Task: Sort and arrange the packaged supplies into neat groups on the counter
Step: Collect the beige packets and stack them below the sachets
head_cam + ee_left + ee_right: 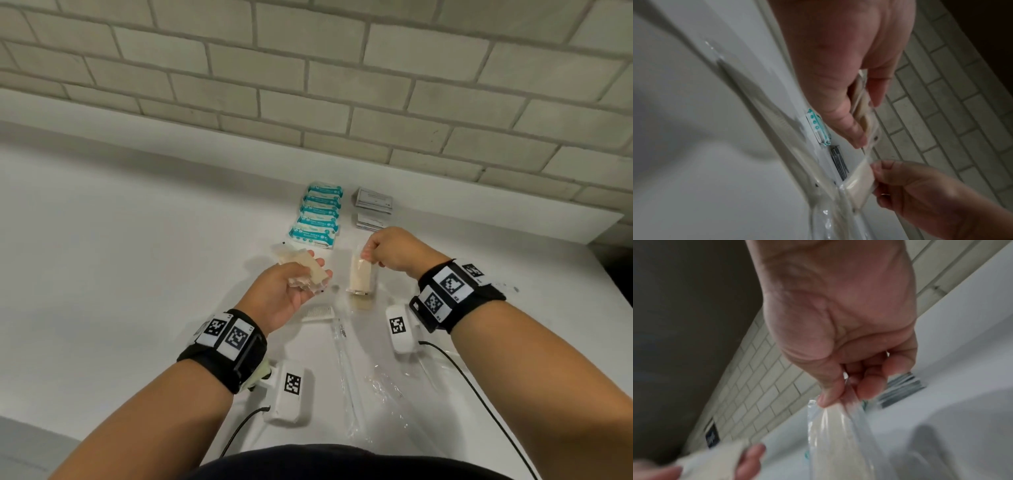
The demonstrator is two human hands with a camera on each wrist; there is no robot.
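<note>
While the left hand grips cream packets and the right hand pinches another cream packet, stack them beside the teal packs, edges squared to the surface back edge.

A pale brick-tiled wall runs along the counter's far edge at twelve o'clock. A dark sign hangs on it at eight o'clock in the right wrist view.

No legible text anywhere. Print on teal packs and cards too small and blurred to read. Black-and-white square markers, no letters made out, on wristbands and white units.
</note>
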